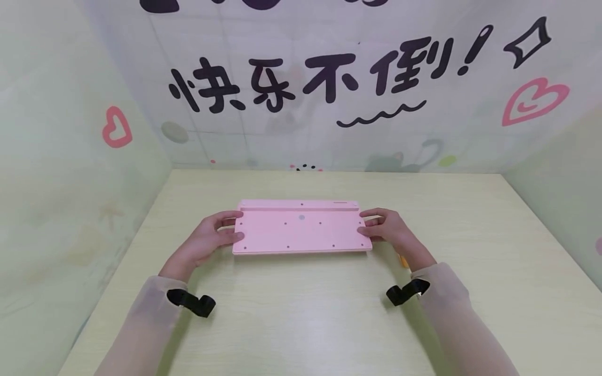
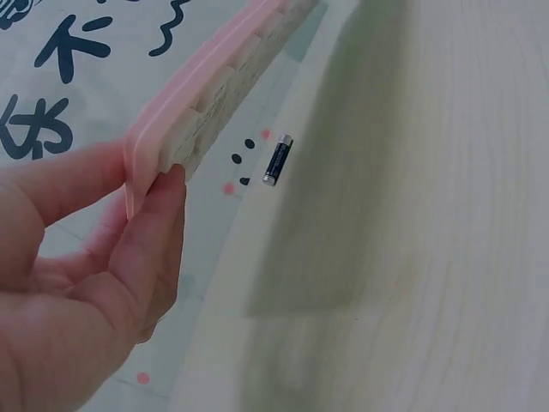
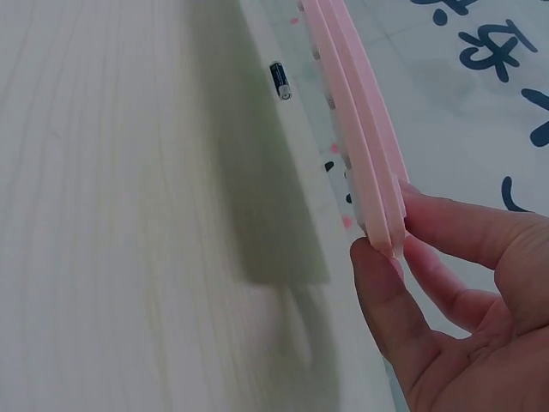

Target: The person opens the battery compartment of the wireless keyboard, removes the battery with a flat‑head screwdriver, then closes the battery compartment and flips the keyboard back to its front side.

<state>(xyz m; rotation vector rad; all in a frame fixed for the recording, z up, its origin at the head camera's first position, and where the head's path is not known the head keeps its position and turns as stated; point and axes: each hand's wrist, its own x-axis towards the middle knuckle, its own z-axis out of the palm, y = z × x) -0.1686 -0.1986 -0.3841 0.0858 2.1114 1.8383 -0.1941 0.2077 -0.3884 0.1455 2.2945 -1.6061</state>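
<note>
A pink keyboard [image 1: 301, 230] hangs above the table, its screw-dotted underside towards the head camera. On its other side, pale keys [image 2: 210, 94] show in the left wrist view. My left hand [image 1: 213, 235] pinches one short end between thumb and fingers. At the opposite end, my right hand [image 1: 388, 227] grips the edge in the same way. A small dark battery with silver ends [image 2: 278, 160] lies on the table beside the keyboard's shadow; the keyboard hides it from the head view.
The pale wooden table [image 1: 301, 318] meets a printed cloth wall [image 1: 301, 141] at the back. Part of a small orange thing [image 1: 404, 261] shows on the table by my right wrist. Each wrist wears a black camera mount [image 1: 190, 303].
</note>
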